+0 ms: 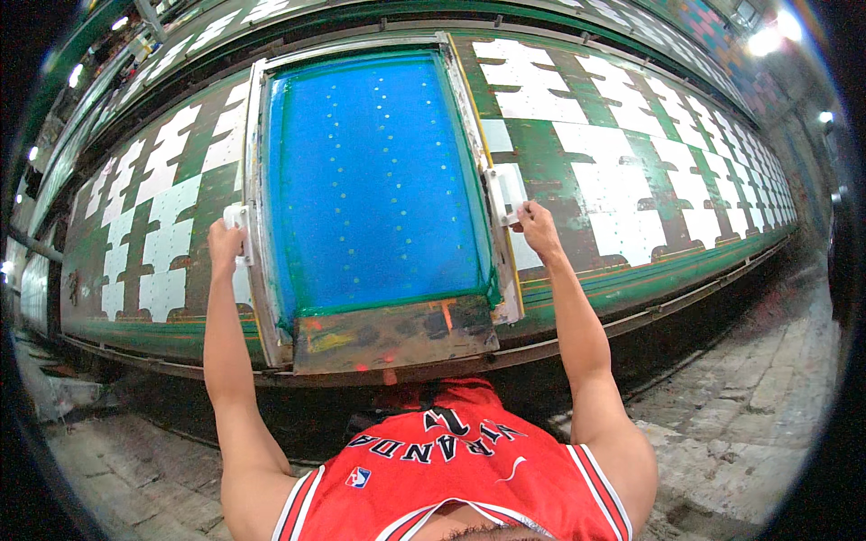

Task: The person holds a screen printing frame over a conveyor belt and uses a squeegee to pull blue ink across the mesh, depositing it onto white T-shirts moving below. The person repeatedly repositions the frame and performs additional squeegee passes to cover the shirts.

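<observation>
A large screen-printing frame lies across the long green table in front of me. Its blue mesh carries rows of small pale dots and has a green border. My left hand is closed round a white handle on the frame's left side. On the opposite side, my right hand grips another white handle. Both arms are stretched forward. A paint-stained board spans the frame's near end. Whatever lies directly beneath the mesh is hidden.
White cut fabric pieces lie in rows on the green table to the right, with more white pieces to the left. A metal rail runs along the near edge. Worn paving covers the floor.
</observation>
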`<control>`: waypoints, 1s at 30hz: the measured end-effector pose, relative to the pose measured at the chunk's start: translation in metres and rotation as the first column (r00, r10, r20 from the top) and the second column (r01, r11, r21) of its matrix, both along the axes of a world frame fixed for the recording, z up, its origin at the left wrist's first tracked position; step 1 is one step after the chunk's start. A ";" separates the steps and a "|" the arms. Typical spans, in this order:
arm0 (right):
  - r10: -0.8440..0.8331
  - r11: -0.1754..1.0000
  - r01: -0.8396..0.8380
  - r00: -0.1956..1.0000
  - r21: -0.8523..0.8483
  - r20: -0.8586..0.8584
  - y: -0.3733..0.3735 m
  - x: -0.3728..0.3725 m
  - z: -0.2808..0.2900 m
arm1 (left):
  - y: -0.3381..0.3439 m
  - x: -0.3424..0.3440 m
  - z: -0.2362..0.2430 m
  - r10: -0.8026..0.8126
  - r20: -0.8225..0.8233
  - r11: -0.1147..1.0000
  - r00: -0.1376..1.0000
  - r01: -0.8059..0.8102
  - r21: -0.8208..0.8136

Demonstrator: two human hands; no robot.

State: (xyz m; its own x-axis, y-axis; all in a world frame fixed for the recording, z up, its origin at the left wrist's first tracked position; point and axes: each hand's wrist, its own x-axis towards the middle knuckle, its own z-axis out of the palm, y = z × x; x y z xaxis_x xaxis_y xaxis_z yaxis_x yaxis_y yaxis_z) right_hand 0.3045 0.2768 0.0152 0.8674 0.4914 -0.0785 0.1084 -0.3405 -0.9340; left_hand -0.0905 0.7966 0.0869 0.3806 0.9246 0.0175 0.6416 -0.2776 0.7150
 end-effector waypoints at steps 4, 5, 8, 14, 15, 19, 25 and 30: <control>-0.063 0.996 0.066 0.997 -0.066 0.048 0.007 -0.001 -0.041 | 0.010 0.014 -0.075 0.003 0.020 0.999 1.000 -0.004 0.053; -0.064 0.995 0.067 0.997 -0.076 0.051 0.011 -0.003 -0.044 | 0.018 0.012 -0.083 0.025 -0.018 1.000 1.000 -0.025 -0.016; -0.075 0.991 0.082 0.995 -0.110 0.061 0.012 -0.010 -0.038 | 0.029 0.008 -0.096 0.024 0.003 1.000 1.000 -0.024 -0.007; -0.155 0.983 0.150 0.987 -0.108 -0.047 0.009 -0.018 -0.024 | 0.022 0.014 -0.097 0.021 -0.012 0.999 1.000 -0.021 -0.047; -0.131 0.986 0.132 0.991 -0.099 0.016 0.010 -0.017 -0.025 | 0.021 0.016 -0.100 0.030 -0.014 0.997 0.999 -0.030 -0.067; -0.124 0.987 0.125 0.992 -0.105 0.013 0.011 -0.013 -0.031 | 0.018 0.012 -0.111 0.053 -0.018 0.997 0.998 -0.054 -0.056; -0.127 0.979 0.125 0.992 -0.163 -0.001 0.000 -0.016 -0.036 | 0.009 0.006 -0.114 0.031 -0.020 0.999 0.999 -0.031 -0.027; -0.146 0.977 0.147 0.989 -0.152 0.015 -0.009 -0.016 -0.046 | 0.009 0.012 -0.111 0.010 -0.081 1.000 0.997 -0.008 0.015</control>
